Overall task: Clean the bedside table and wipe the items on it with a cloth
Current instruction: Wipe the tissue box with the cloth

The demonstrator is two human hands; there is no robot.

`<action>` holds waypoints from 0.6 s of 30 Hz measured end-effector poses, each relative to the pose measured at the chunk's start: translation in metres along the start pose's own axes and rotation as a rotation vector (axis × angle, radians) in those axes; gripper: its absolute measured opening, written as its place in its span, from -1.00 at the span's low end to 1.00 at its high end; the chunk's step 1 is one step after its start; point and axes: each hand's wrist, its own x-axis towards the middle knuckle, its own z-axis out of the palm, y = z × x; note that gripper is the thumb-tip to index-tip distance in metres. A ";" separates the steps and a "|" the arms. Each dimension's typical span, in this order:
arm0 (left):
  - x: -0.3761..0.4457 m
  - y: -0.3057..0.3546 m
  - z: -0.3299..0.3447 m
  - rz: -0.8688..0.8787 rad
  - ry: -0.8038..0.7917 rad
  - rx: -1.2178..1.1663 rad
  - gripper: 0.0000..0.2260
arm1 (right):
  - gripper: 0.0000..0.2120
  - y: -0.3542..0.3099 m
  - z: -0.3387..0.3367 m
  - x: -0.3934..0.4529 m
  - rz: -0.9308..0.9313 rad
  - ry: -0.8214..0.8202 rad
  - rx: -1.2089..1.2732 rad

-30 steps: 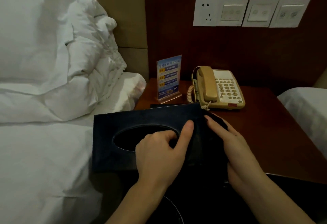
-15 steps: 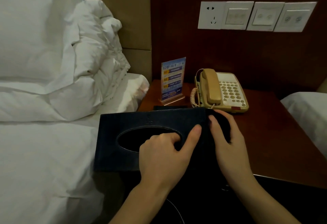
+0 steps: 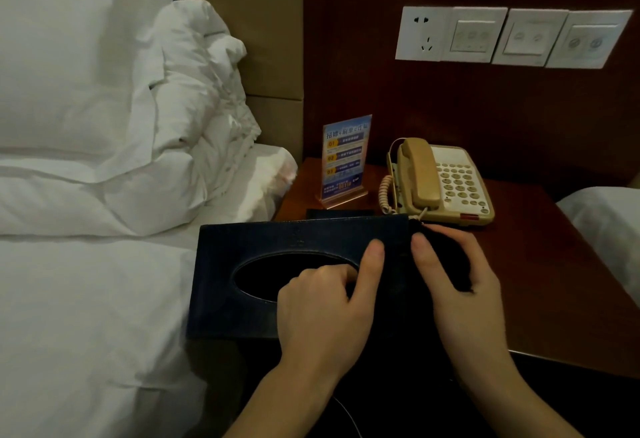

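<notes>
The left hand (image 3: 322, 309) grips the dark tissue box (image 3: 263, 278), fingers hooked into its oval opening and thumb laid flat on the lid, holding it over the bedside table's (image 3: 540, 285) near-left corner, where it juts out toward the bed (image 3: 86, 299). The box's long axis runs left to right, so its right end lies directly under the right hand (image 3: 457, 285), which presses a dark cloth (image 3: 446, 257) there with curled fingers; this hand is nearer for wiping leftward. Beyond, toward the far edge, stand the telephone (image 3: 440, 181) and sign holder (image 3: 344, 157).
</notes>
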 end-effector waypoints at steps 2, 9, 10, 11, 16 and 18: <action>-0.001 -0.001 -0.001 -0.001 0.008 -0.018 -0.30 | -0.84 0.004 0.002 0.002 0.004 0.014 0.013; -0.001 0.001 0.000 -0.029 0.039 0.037 -0.33 | -0.84 0.008 0.006 -0.013 -0.072 0.043 -0.097; 0.000 0.000 -0.001 -0.027 0.047 0.043 -0.33 | -0.84 0.005 0.006 -0.019 -0.094 0.035 -0.083; 0.000 0.000 -0.002 -0.022 0.052 0.048 -0.34 | -0.84 0.002 0.006 -0.022 -0.112 0.025 -0.077; -0.003 -0.005 0.001 0.028 0.068 0.081 -0.29 | -0.82 0.008 0.004 -0.001 -0.071 0.007 -0.152; -0.003 -0.005 0.002 0.027 0.065 0.073 -0.28 | -0.82 0.013 0.005 0.002 -0.051 0.027 -0.150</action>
